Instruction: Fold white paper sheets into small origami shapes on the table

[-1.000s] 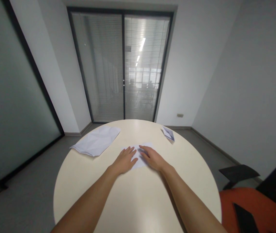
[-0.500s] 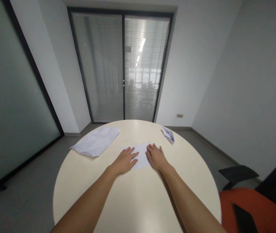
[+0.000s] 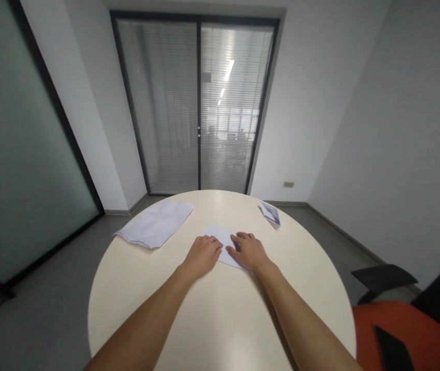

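Head view shows two bare hands working close together near the middle of a round, cream-topped table, with a white sheet of paper lying beneath and between them. The sheet rests on the tabletop; part of it shows beyond the fingers and part in the gap between the hands.

The left hand is at the sheet's left side, its fingers bent and drawn together, with the thumb near them. Whether it pinches the paper or only presses on it, I cannot tell at this size. The right hand lies over the right part of the sheet, palm down, its thumb held apart from the fingers in a fairly wide spread.

Farther off on the left, a larger creased piece of white paper lies near the table's edge. Near the far right edge sits a small folded paper, one part of it raised. Beyond the table stands a dark-framed glass partition with blinds, and at the lower right is a chair with an orange-red seat and black armrests.
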`<state>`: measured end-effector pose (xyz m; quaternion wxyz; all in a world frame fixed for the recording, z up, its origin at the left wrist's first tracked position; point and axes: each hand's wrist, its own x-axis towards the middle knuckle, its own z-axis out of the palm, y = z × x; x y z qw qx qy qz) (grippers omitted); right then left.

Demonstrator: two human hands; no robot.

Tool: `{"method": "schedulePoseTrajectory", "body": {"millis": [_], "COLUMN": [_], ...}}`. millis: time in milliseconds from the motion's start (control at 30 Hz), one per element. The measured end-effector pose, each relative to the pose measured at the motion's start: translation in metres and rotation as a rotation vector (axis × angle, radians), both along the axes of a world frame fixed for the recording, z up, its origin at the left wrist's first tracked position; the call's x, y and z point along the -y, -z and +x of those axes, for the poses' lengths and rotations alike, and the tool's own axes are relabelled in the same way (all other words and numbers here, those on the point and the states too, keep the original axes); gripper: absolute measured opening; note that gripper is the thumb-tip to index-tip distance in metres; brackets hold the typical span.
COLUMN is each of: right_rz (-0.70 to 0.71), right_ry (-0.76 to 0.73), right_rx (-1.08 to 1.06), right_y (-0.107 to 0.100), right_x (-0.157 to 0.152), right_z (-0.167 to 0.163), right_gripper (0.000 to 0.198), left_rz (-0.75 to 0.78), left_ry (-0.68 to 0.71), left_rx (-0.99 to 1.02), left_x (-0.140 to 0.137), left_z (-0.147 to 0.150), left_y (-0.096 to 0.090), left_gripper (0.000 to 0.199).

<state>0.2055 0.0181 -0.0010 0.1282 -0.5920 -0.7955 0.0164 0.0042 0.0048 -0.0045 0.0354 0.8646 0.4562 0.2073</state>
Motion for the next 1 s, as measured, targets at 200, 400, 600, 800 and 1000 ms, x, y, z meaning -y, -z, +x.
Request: {"method": "schedulePoseTrajectory", "body": {"millis": [200,400,600,800,1000], "right_rz": [-0.015,-0.039,-0.004,-0.035,-0.026], "right_ry": [0.000,-0.164,-0.009,-0.146,-0.338], "right_rx": [0.022,-0.035,-0.006,-0.103,-0.202], "right_y": [-0.012,-0.015,-0.012,-0.009,-0.005], "right_x": [0.005,0.007,0.008,-0.001,0.000], "right_z": [-0.001,0.001,-0.004,0.000,0.001], "right_gripper": [0.039,0.036,0.036,0.036,0.032], "left_rz": [0.073,0.079,0.056,0.065,0.002], "left_ry": [-0.182,-0.264,-0.089,-0.225,-0.214], "left_rx": [-0.071,-0.037,-0.030,-0.067,-0.033], "left_x": [-0.003,-0.008,0.002,-0.010,-0.008], "left_z": [-0.004,-0.012,0.002,-0.012,-0.014], "left_y": [0.010,-0.001,0.004,0.006,0.002], "left_gripper": [0.036,0.030,0.037,0.032,0.031]}}
